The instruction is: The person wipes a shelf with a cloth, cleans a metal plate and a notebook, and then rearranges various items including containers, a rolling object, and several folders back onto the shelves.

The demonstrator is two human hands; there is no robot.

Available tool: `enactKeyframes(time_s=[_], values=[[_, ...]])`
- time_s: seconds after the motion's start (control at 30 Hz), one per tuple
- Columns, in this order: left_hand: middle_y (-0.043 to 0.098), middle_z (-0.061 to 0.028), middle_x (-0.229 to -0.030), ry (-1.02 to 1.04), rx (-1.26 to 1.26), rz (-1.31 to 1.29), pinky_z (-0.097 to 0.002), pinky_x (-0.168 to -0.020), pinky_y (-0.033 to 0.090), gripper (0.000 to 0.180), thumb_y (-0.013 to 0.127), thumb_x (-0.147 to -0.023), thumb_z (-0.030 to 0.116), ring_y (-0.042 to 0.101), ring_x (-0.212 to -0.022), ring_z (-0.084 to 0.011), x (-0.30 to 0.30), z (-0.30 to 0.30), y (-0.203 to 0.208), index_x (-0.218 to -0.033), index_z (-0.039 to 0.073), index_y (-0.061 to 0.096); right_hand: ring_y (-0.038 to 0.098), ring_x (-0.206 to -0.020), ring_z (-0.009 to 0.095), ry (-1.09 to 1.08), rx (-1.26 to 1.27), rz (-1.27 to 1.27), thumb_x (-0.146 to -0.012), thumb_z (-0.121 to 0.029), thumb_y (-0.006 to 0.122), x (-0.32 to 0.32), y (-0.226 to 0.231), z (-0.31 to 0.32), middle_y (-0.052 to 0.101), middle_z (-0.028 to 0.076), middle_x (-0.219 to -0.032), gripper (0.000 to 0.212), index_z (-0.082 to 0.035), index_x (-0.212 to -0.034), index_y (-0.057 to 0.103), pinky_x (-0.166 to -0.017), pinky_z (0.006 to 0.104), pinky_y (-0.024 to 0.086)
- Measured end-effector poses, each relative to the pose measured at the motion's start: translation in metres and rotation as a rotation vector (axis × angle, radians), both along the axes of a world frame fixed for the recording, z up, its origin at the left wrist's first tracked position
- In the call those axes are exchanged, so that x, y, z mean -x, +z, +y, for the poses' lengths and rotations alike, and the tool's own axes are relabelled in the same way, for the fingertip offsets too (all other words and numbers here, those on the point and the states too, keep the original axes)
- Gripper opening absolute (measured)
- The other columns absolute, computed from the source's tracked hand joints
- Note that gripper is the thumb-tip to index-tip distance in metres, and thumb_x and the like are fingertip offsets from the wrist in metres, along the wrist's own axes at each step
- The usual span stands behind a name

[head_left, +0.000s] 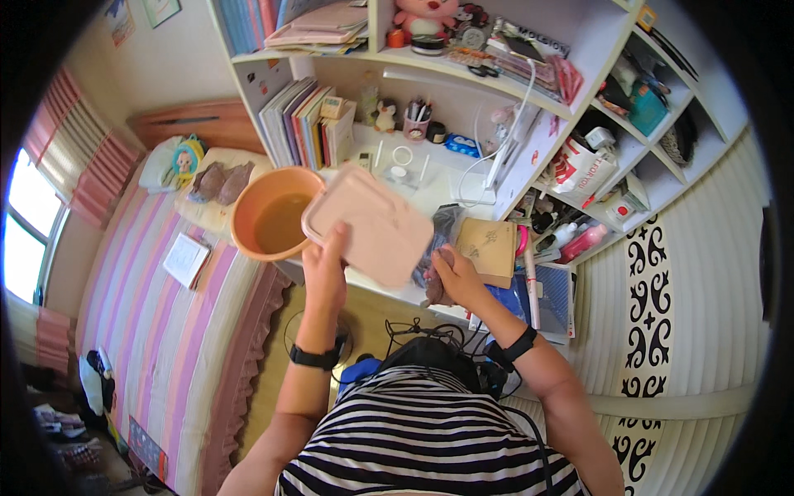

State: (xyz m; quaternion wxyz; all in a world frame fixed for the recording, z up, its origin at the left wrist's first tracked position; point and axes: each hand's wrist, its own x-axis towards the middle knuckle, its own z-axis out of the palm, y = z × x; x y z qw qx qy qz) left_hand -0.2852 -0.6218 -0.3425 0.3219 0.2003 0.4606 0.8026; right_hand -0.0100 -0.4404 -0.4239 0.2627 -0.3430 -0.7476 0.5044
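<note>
My left hand (325, 269) grips a pale pink rectangular plastic container (372, 227) by its near left edge, thumb on its face. It is tilted above the desk, and I cannot tell whether it is a shallow box or a lid. A crumpled brown-grey cloth (438, 285) is bunched in my right hand (463, 277), by the container's right edge. Just left of the container, an orange bucket (240, 223) with murky brownish water (281, 221) stands at the desk's left end.
On the white desk (385, 149) are books (302, 124), a pen cup (417, 124), a brown notebook (486, 248) and a dark plastic bag (447, 223). Shelves rise behind and to the right. A striped bed (157, 314) lies left, with a black chair-like shape (434, 360) near my body.
</note>
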Motion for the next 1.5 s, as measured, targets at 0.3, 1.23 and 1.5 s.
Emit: enactKeyframes(time_s=[0.3, 1.23, 1.5], values=[[0.091, -0.0172, -0.162, -0.051, -0.083, -0.262, -0.0477, -0.120, 0.076, 0.059, 0.081, -0.135, 0.040, 0.093, -0.141, -0.0287, 0.036, -0.017, 0.006, -0.172, -0.007, 0.077, 0.094, -0.124, 0.054, -0.038, -0.181, -0.125, -0.128, -0.060, 0.087, 0.101, -0.109, 0.070, 0.093, 0.037, -0.132, 0.069, 0.002, -0.153, 0.072, -0.108, 0.0593, 0.072], [0.087, -0.0219, -0.169, -0.713, -0.041, -0.318, -0.0540, -0.131, 0.073, 0.073, 0.071, -0.141, 0.056, 0.089, -0.152, -0.0352, -0.158, 0.171, 0.089, -0.180, -0.007, 0.071, 0.069, -0.175, 0.050, -0.132, -0.600, -0.015, -0.120, -0.042, 0.103, -0.190, 0.265, -0.004, 0.063, 0.023, -0.192, 0.094, -0.011, -0.197, 0.059, -0.138, 0.0684, 0.065], [0.086, -0.0199, -0.173, -0.750, -0.004, -0.328, -0.0549, -0.119, 0.079, 0.075, 0.066, -0.143, 0.060, 0.088, -0.155, -0.0358, -0.203, 0.196, 0.118, -0.187, 0.000, 0.065, 0.071, -0.180, 0.041, -0.132, -1.300, -0.509, -0.112, -0.027, 0.098, -0.220, 0.274, 0.005, 0.079, 0.012, -0.188, 0.065, -0.023, -0.176, 0.087, -0.155, 0.0721, 0.048]])
